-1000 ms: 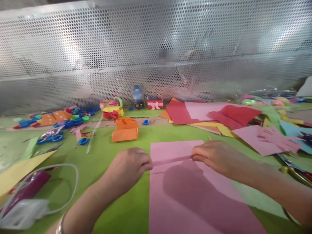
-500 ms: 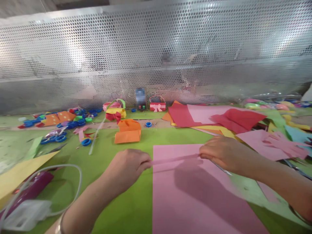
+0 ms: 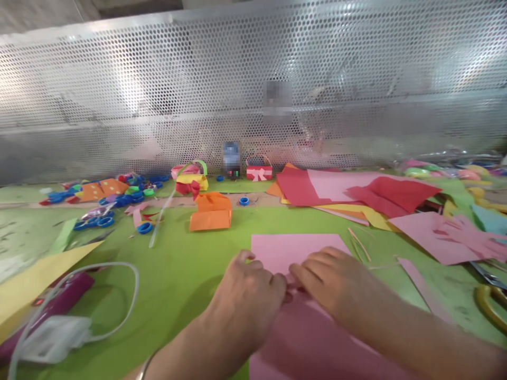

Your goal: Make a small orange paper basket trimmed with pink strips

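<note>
My left hand and my right hand meet over a pink paper sheet that lies on the green table cover. Both hands have their fingers curled and pinched together on a small piece of pink paper strip between them; most of the strip is hidden by the fingers. Another loose pink strip lies on the cover to the right of my right forearm.
An orange folded paper box and a yellow paper basket with a red bow stand behind. Red, pink and yellow sheets pile at back right. Blue rings scatter left. A purple tool with white cable lies near left. Scissors lie at right. A perforated metal screen rises behind.
My hands, which held a long pink strip stretched between them, have come together at the middle of the pink sheet and lowered toward it. The view shifted slightly.
</note>
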The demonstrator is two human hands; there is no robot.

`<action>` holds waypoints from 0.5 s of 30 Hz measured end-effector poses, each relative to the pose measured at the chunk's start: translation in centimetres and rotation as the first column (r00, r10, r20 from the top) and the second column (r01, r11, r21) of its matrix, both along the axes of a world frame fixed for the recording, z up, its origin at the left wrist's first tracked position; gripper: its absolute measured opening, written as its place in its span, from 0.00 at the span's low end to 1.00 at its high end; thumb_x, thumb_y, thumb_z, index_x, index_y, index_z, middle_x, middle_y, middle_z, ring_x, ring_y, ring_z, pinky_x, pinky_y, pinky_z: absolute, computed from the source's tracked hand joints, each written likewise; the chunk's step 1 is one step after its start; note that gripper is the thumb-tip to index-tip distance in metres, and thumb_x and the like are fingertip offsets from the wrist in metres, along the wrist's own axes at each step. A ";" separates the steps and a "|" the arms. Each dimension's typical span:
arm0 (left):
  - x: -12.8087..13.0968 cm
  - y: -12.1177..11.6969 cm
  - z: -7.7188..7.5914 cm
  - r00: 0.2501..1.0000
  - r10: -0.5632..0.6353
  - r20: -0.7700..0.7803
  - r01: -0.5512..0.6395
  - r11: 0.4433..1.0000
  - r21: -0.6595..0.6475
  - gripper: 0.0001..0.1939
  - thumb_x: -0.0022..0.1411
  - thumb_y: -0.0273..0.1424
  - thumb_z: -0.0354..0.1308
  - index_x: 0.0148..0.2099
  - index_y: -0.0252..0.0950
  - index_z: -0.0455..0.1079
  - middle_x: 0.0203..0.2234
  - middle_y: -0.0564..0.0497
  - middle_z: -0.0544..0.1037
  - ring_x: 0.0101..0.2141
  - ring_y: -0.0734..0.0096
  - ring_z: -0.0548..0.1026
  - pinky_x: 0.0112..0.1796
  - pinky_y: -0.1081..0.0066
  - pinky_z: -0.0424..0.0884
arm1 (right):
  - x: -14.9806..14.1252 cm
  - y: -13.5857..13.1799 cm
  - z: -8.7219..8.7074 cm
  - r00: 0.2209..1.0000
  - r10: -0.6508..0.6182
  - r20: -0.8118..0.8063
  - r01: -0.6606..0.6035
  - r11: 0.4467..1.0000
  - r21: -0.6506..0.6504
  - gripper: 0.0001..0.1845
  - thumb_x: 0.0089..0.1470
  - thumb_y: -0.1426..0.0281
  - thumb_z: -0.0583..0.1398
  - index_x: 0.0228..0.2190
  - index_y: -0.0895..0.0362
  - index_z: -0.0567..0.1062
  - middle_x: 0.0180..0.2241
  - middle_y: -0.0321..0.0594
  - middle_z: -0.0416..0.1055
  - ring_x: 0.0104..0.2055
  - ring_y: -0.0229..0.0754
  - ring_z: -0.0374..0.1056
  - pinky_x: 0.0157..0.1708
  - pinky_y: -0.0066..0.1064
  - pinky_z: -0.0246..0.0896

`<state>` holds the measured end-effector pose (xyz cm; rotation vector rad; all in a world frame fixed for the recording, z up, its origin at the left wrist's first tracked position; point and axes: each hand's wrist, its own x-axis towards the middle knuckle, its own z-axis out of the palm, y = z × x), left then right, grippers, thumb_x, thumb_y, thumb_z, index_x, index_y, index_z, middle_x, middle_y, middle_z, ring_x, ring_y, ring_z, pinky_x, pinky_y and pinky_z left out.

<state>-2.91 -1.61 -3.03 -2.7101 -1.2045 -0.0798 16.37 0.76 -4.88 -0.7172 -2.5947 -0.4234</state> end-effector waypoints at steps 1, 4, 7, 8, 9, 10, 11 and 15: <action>0.2 -0.2 -0.2 1.000 -0.025 0.007 0.025 1.000 0.006 0.06 0.57 0.25 0.59 0.27 0.36 0.69 0.18 0.52 0.75 0.21 0.66 0.72 0.33 0.62 0.65 | -0.6 -0.4 -0.2 1.000 0.013 -0.009 -0.013 1.000 0.015 0.13 0.50 0.84 0.52 0.23 0.56 0.68 0.21 0.37 0.66 0.23 0.42 0.59 0.27 0.34 0.44; 0.0 -0.3 -0.2 1.000 -0.030 -0.006 0.030 0.999 -0.014 0.08 0.56 0.23 0.57 0.25 0.36 0.68 0.18 0.52 0.75 0.20 0.66 0.71 0.30 0.64 0.63 | -0.9 -0.8 -0.6 1.000 0.017 -0.006 -0.017 1.000 0.011 0.13 0.48 0.84 0.52 0.21 0.55 0.66 0.19 0.36 0.65 0.20 0.42 0.58 0.25 0.34 0.41; -1.0 0.1 0.4 0.999 0.034 -0.033 -0.036 0.998 -0.055 0.13 0.64 0.26 0.53 0.26 0.36 0.70 0.18 0.52 0.75 0.20 0.68 0.71 0.30 0.65 0.62 | 0.6 0.4 -0.4 1.000 -0.005 0.013 0.005 0.999 -0.037 0.14 0.46 0.86 0.51 0.22 0.56 0.68 0.19 0.36 0.67 0.21 0.42 0.61 0.25 0.33 0.45; -1.4 0.3 0.6 0.998 0.054 -0.032 -0.056 0.996 -0.076 0.14 0.65 0.27 0.52 0.27 0.36 0.71 0.18 0.53 0.76 0.20 0.68 0.70 0.30 0.66 0.62 | 1.3 0.9 -0.3 1.000 -0.020 0.023 0.021 0.998 -0.056 0.15 0.45 0.86 0.51 0.22 0.56 0.68 0.19 0.36 0.68 0.21 0.42 0.61 0.25 0.33 0.46; -1.8 0.5 0.8 0.997 0.071 -0.030 -0.073 0.992 -0.098 0.14 0.66 0.28 0.52 0.28 0.36 0.71 0.19 0.53 0.76 0.20 0.69 0.70 0.30 0.66 0.62 | 1.9 1.5 -0.2 0.999 -0.039 0.035 0.042 0.996 -0.079 0.15 0.45 0.86 0.50 0.23 0.56 0.69 0.20 0.36 0.69 0.22 0.42 0.62 0.26 0.32 0.47; -2.2 0.8 0.9 0.996 0.089 -0.025 -0.091 0.989 -0.119 0.14 0.66 0.29 0.52 0.28 0.36 0.72 0.19 0.53 0.77 0.20 0.69 0.70 0.30 0.67 0.61 | 2.6 2.1 0.0 0.997 -0.063 0.052 0.068 0.992 -0.105 0.16 0.45 0.86 0.50 0.23 0.56 0.69 0.20 0.36 0.69 0.22 0.42 0.63 0.26 0.32 0.48; -2.4 1.0 1.0 0.994 0.108 -0.020 -0.110 0.985 -0.133 0.14 0.67 0.29 0.52 0.28 0.36 0.72 0.19 0.53 0.77 0.20 0.70 0.69 0.29 0.67 0.60 | 3.1 2.6 0.2 0.993 -0.090 0.075 0.100 0.986 -0.132 0.16 0.46 0.86 0.50 0.23 0.56 0.69 0.20 0.37 0.70 0.22 0.42 0.64 0.26 0.32 0.49; -3.0 1.8 1.1 0.986 0.164 0.010 -0.161 0.975 -0.155 0.17 0.67 0.32 0.52 0.26 0.34 0.71 0.17 0.52 0.74 0.18 0.73 0.65 0.26 0.70 0.55 | 4.6 3.9 0.6 0.972 -0.142 0.185 0.184 0.954 -0.235 0.15 0.51 0.83 0.48 0.24 0.56 0.69 0.21 0.37 0.70 0.23 0.43 0.65 0.24 0.31 0.49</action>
